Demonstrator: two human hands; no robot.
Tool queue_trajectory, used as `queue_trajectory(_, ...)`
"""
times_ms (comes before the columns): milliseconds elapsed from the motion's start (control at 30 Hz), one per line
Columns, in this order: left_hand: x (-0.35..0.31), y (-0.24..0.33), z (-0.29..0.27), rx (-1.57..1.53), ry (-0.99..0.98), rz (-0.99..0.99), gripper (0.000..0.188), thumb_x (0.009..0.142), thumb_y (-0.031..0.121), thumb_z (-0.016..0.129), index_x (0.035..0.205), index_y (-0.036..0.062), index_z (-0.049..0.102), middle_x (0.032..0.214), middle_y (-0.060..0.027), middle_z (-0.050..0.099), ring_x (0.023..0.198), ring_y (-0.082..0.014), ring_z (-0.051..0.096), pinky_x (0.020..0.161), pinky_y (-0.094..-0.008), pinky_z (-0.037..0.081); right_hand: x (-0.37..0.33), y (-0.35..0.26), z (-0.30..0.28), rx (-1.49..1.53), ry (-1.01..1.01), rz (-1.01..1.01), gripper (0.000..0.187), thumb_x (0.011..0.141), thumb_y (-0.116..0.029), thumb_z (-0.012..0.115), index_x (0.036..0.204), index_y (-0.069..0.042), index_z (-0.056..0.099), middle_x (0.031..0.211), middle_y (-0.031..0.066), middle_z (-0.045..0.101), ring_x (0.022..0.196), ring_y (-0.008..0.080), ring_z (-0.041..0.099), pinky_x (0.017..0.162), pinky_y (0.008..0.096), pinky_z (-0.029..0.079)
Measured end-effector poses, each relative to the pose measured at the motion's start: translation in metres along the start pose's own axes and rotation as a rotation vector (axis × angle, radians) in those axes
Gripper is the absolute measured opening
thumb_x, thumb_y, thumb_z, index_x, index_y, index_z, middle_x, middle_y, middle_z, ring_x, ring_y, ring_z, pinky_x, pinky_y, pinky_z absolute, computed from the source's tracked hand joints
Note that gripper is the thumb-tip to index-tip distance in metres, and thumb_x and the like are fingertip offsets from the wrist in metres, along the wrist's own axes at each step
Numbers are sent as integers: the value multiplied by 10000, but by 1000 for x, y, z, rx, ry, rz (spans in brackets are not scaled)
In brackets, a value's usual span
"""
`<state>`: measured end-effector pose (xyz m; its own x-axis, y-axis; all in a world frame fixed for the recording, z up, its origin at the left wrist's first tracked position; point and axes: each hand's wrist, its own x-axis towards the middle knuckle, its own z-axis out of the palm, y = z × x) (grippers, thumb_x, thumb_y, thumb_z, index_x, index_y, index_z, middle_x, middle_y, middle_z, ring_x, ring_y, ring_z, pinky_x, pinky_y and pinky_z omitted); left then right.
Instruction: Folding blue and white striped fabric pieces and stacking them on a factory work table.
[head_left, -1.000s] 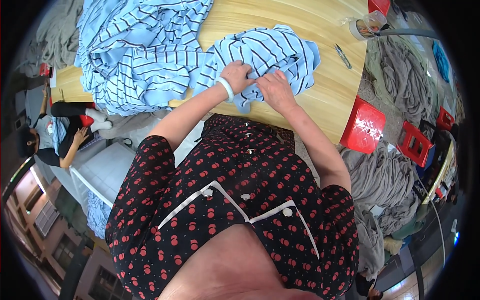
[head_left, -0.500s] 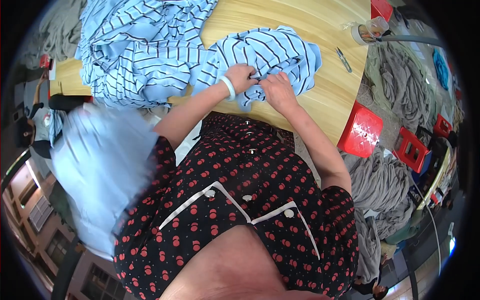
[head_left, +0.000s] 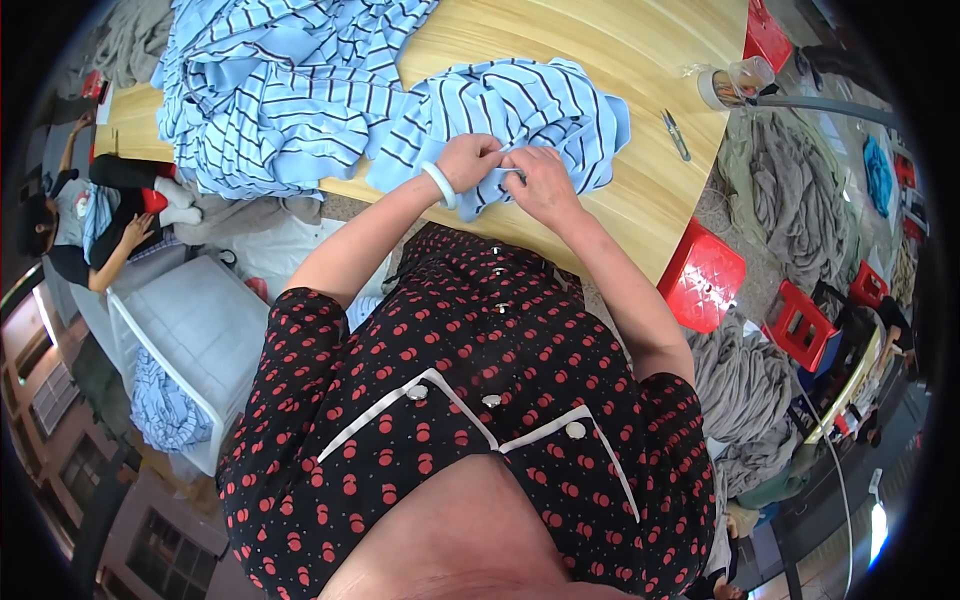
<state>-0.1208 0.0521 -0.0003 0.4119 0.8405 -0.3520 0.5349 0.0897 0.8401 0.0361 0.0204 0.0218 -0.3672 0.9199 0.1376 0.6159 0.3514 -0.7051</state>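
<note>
A light blue garment with dark stripes lies bunched on the wooden table in front of me. My left hand, with a pale bangle on the wrist, pinches its near edge. My right hand grips the same edge right beside it, the two hands touching. A larger heap of the same striped cloth is spread over the table's left part, joined to the piece I hold.
Small snips and a clear cup lie at the table's right edge. Red plastic stools and grey fabric piles stand on the floor at right. A white crate is at left, and another person sits beyond it.
A pale blue piece of cloth that swept across the lower left half a second ago is gone. My hands stay together on the garment's edge, barely shifted.
</note>
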Motion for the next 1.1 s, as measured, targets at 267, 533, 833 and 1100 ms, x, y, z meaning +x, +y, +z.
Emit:
queue_trajectory(267,-12,28,8,-255,15,-76,180,788,183,507,748,16,559,622,37,502,584,-36,423,514,-198,363,-4,-7,-23,132,64,104,88,657,-56,509,739,-25,513,677,113,565,669,278,527,705,363,389)
queue_trajectory(533,-34,65,14,-164,131,-69,211,775,184,477,716,-2,556,588,-95,541,539,-204,499,528,-303,401,-16,-8,-49,-75,78,-166,131,700,-43,544,828,-25,561,713,107,541,720,267,518,703,356,389)
queue_trajectory(833,-50,78,49,366,458,193,133,699,90,487,734,-38,486,695,-205,502,680,-362,491,620,-414,396,-19,-2,-54,-97,27,-252,116,716,-63,522,817,-21,561,712,102,533,703,259,510,691,351,378)
queue_trajectory(1100,-42,73,70,277,563,149,71,705,25,457,741,-36,459,703,-216,492,686,-361,488,619,-425,393,-20,6,-52,-43,-31,-173,120,711,-48,507,808,-8,564,697,118,532,688,275,510,660,363,379)
